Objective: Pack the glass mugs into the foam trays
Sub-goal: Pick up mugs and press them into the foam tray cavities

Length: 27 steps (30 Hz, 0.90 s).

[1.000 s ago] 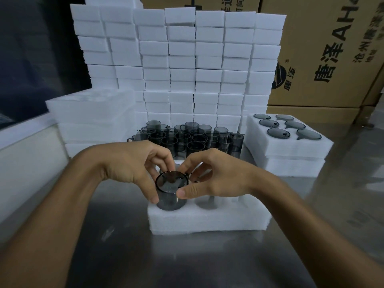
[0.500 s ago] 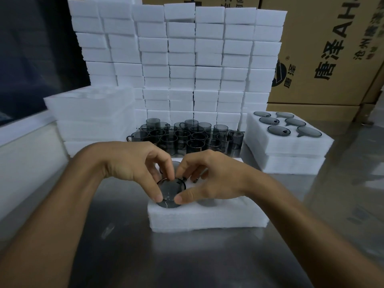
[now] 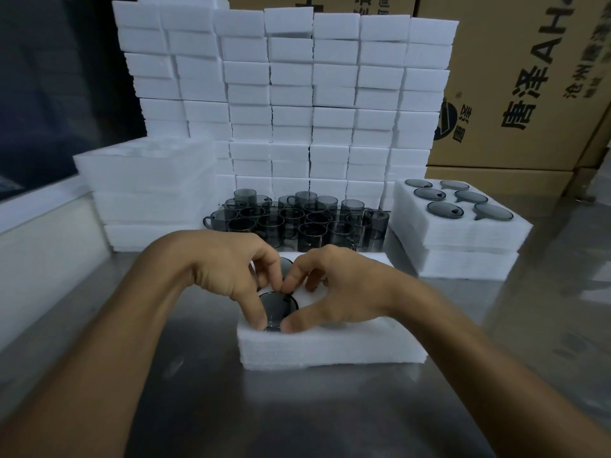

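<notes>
Smoky round glass mug [image 3: 277,310] sits sunk in soft white foam tray [image 3: 330,350], both hands pinching its rim.

A foam tray [image 3: 330,348] is lying on the table [image 3: 297,418] at centre, with a mug [image 3: 277,310] sitting in its left pocket. Loose mugs [image 3: 297,221] are standing at 12 o'clock behind it, foam blocks [image 3: 291,104] stacking up behind those, filled trays [image 3: 463,233] at 2 o'clock, empty trays [image 3: 145,193] at 10 o'clock.
</notes>
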Tool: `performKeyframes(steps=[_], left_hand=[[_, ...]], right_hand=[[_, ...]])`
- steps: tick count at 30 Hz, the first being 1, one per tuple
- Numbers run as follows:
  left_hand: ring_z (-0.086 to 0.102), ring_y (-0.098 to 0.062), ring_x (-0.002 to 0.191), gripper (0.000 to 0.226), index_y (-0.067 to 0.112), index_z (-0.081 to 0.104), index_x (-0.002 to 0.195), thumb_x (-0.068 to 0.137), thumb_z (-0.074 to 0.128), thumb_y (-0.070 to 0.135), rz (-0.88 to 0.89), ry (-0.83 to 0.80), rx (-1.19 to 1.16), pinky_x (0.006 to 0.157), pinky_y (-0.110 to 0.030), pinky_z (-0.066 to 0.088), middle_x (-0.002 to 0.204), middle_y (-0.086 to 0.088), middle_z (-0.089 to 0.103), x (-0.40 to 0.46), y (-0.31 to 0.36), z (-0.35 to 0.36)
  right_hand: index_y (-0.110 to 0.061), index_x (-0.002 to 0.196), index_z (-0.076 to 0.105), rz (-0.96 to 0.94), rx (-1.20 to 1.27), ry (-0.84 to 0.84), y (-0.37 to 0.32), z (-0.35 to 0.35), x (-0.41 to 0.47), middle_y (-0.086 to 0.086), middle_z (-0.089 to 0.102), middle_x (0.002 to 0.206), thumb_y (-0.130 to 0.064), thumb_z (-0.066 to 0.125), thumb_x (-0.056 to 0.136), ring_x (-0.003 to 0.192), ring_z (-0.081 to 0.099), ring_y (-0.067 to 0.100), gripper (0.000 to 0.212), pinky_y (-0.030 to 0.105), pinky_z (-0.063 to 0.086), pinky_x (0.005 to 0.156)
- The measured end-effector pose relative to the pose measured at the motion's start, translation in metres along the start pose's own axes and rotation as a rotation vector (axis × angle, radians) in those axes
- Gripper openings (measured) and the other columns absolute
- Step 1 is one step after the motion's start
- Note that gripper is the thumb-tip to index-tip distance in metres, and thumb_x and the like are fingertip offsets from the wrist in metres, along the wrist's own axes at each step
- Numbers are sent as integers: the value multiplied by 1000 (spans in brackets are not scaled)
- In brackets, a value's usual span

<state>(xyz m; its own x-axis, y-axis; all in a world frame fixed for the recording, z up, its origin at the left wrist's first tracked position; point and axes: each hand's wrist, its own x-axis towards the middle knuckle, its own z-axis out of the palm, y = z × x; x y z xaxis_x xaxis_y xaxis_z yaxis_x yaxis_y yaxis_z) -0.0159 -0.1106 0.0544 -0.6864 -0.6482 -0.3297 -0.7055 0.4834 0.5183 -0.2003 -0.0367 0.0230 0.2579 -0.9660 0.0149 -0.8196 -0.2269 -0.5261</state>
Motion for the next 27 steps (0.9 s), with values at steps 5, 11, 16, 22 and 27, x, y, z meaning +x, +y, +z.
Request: performKeyframes(steps=[5, 11, 16, 22, 27], left_hand=[[60, -13, 71, 41, 25, 69, 92, 59, 94, 27, 37, 190, -186, 62, -29, 53, 82, 0, 60, 5, -12, -4], [65, -21, 59, 42, 24, 63, 103, 70, 88, 31, -124, 312, -300, 56, -31, 57, 98, -6, 56, 24, -26, 5], [74, -28, 77, 54, 28, 61, 106, 62, 90, 42, -117, 299, -345, 58, -38, 61, 116, -3, 58, 26, -30, 10], [72, -24, 84, 76, 28, 56, 107, 44, 92, 50, -80, 299, -385, 55, -34, 59, 119, 11, 52, 28, -30, 16], [72, -24, 85, 64, 28, 56, 104, 54, 93, 44, -70, 317, -374, 56, -35, 59, 115, 8, 55, 31, -32, 16]], right_hand=[[-25, 91, 70, -21, 223, 323, 25, -17, 6, -9, 72, 87, -33, 80, 82, 84, 68, 7, 15, 27, 57, 80], [-26, 114, 67, 165, 93, 522, 61, -17, 28, -11, 68, 113, -30, 69, 90, 105, 63, 11, 24, 33, 50, 97], [-19, 138, 56, 168, -82, 423, 53, -19, 62, -1, 61, 136, -36, 62, 94, 125, 55, 19, 47, 36, 44, 105], [-9, 128, 62, 285, -186, 201, 51, -16, 96, 11, 65, 124, -32, 67, 91, 111, 62, 30, 44, 44, 52, 98], [-5, 99, 74, 269, -137, 291, 57, -12, 98, 11, 73, 102, -15, 62, 93, 97, 66, 27, 17, 39, 57, 87]])
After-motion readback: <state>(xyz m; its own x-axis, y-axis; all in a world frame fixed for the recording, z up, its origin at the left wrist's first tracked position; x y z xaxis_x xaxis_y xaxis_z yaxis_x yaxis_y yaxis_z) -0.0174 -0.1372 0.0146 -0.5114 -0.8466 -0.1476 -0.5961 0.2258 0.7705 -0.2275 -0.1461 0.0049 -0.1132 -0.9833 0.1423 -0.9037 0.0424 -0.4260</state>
